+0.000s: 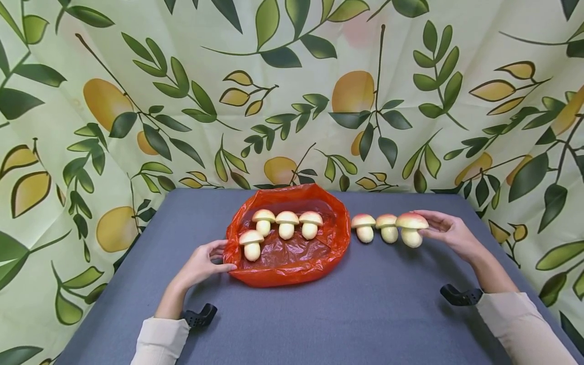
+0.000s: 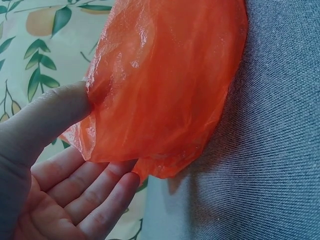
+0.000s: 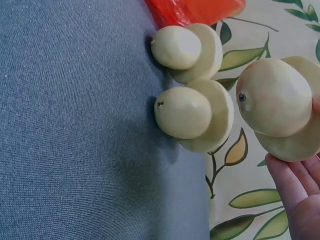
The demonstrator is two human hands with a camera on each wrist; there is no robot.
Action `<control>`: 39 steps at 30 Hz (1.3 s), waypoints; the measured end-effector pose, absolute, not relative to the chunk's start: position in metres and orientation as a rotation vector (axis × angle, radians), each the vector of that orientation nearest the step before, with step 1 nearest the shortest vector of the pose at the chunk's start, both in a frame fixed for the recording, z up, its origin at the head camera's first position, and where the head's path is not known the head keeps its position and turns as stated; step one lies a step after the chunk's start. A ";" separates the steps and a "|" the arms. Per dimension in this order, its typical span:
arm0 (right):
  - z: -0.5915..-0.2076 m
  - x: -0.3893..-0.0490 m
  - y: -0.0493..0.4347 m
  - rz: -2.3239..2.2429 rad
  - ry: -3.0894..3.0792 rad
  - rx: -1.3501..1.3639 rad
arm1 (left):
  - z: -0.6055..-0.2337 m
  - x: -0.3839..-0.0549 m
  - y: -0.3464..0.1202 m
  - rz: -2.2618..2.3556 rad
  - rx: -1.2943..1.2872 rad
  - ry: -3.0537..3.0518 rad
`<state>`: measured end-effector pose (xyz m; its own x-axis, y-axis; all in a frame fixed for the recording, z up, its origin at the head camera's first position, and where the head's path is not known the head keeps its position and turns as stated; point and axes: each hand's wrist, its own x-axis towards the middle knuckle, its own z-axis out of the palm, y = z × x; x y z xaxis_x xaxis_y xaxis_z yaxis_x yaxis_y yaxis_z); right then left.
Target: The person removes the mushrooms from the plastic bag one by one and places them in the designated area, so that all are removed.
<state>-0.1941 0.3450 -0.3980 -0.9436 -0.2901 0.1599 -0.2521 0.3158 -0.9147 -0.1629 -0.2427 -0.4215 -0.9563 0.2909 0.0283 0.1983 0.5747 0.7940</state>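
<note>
A red plastic bag lies with its mouth spread wide, and several toy mushrooms with pale stems and pink-yellow caps rest inside it. My left hand holds the bag's left side, thumb at the rim and fingers along the outside; the left wrist view shows the crinkled film between them. Right of the bag, my right hand grips another toy mushroom by its cap. In the right wrist view that mushroom is raised off the table, its stem end facing the camera.
Two more toy mushrooms, one by the bag and one beside it, stand on the grey-blue cloth-covered table. A leaf-and-fruit patterned curtain hangs behind the table and along its sides. Each wrist wears a black camera band.
</note>
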 end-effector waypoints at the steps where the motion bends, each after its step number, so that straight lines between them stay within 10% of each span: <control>1: -0.398 -0.195 0.345 -1.747 2.521 -0.516 | -0.421 -0.163 -0.242 1.330 0.386 2.681; 39: -0.424 -0.213 0.375 -1.798 2.493 -0.275 | -0.421 -0.164 -0.240 1.321 0.327 2.654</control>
<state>-0.2126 0.3751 -0.4244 -0.9826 -0.1759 0.0590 -0.1115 0.3059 -0.9455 -0.1642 -0.2395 -0.4207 -0.9634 0.2642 -0.0445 0.1238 0.5863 0.8006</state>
